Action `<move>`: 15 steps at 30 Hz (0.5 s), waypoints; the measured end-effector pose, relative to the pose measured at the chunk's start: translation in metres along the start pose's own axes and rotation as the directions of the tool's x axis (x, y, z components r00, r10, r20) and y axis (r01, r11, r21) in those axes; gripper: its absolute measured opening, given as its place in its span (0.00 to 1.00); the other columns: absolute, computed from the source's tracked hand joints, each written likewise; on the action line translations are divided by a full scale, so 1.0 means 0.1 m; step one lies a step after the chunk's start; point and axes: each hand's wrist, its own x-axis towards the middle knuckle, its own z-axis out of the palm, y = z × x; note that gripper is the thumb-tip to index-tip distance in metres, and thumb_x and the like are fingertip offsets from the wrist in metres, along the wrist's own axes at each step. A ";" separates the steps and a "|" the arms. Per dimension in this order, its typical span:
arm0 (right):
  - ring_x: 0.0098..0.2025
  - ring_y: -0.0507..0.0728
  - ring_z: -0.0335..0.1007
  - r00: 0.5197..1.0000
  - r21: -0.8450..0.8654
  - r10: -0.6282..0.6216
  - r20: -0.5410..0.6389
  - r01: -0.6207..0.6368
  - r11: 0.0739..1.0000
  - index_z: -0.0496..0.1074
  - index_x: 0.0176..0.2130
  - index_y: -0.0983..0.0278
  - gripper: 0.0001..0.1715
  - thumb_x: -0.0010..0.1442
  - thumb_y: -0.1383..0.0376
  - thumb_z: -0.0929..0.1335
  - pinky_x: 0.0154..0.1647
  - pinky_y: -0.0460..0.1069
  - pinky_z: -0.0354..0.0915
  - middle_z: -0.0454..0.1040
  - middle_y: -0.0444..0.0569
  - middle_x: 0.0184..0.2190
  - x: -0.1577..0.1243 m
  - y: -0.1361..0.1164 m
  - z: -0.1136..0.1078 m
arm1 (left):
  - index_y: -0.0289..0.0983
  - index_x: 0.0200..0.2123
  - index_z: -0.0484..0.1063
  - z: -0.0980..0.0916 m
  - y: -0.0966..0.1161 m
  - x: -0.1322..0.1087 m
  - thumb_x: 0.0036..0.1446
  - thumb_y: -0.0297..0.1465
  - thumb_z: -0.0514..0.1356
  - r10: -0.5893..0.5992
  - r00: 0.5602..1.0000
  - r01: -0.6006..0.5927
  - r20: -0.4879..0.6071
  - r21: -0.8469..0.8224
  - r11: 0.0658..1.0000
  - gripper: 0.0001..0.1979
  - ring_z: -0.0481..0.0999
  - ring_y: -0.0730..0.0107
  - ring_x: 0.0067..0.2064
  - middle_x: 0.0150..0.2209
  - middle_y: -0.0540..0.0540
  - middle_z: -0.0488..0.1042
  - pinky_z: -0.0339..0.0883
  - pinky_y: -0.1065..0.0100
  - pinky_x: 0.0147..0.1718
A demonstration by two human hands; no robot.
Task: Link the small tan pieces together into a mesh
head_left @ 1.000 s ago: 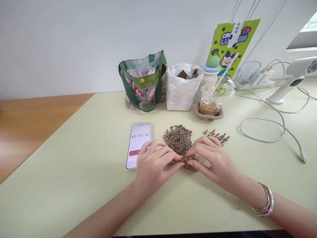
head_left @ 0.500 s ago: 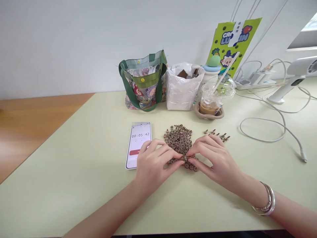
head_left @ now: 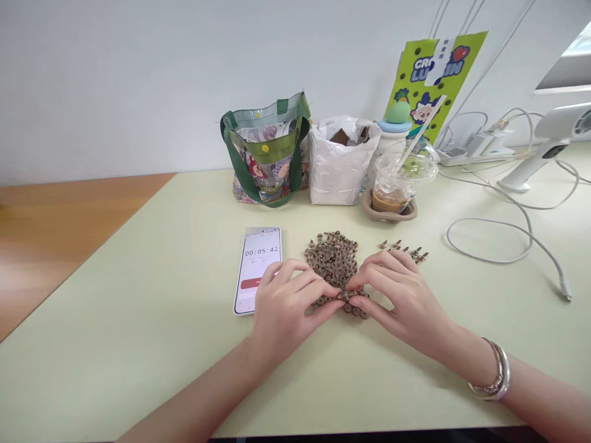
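Observation:
A heap of small brown metal screws (head_left: 333,258) lies on the pale table. At the heap's near edge my left hand (head_left: 295,298) pinches a small screw-like piece (head_left: 344,296) between thumb and forefinger. My right hand (head_left: 397,292) has its thumb and forefinger closed on the other end of the same small metal parts, close to the left fingertips. How these parts fit together is too small to tell. Several loose screws (head_left: 417,253) lie beyond my right hand. A phone (head_left: 261,252) showing a timer lies partly behind my left hand.
Along the back of the table (head_left: 138,320) stand a green-handled bag (head_left: 265,151), a white bag (head_left: 339,166), a plastic cup (head_left: 392,191) in a cardboard holder and a green paper bag (head_left: 429,80). A white cable (head_left: 526,231) and small fan (head_left: 549,147) are at right.
The right fingertips have shifted very slightly left and the metal parts between the hands show a little more. Otherwise both hands hold nearly the same pose.

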 end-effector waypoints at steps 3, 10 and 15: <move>0.37 0.54 0.64 1.000 0.008 0.007 -0.004 -0.007 1.000 0.67 0.33 0.62 0.04 0.59 0.63 0.66 0.45 0.54 0.53 0.73 0.42 0.29 0.00 -0.02 0.01 | 0.43 0.26 0.73 0.00 0.00 -0.01 0.51 0.34 0.64 0.009 1.000 -0.009 -0.002 0.002 1.000 0.04 0.71 0.69 0.37 0.26 0.59 0.76 0.56 0.64 0.39; 0.37 0.54 0.65 1.000 0.014 0.000 -0.023 0.000 1.000 0.68 0.34 0.61 0.01 0.58 0.65 0.67 0.44 0.53 0.53 0.73 0.41 0.28 0.02 -0.03 0.02 | 0.42 0.26 0.72 0.01 -0.02 -0.01 0.50 0.35 0.64 0.004 1.000 -0.004 0.016 -0.010 1.000 0.05 0.70 0.70 0.37 0.27 0.59 0.76 0.56 0.64 0.40; 0.36 0.53 0.65 0.998 0.005 -0.030 -0.048 0.030 1.000 0.67 0.34 0.60 0.01 0.59 0.67 0.66 0.45 0.52 0.53 0.74 0.41 0.27 0.01 -0.03 0.02 | 0.42 0.28 0.73 0.01 -0.02 0.00 0.51 0.36 0.64 -0.008 0.999 0.009 0.040 -0.011 1.000 0.05 0.70 0.69 0.37 0.27 0.59 0.76 0.56 0.64 0.40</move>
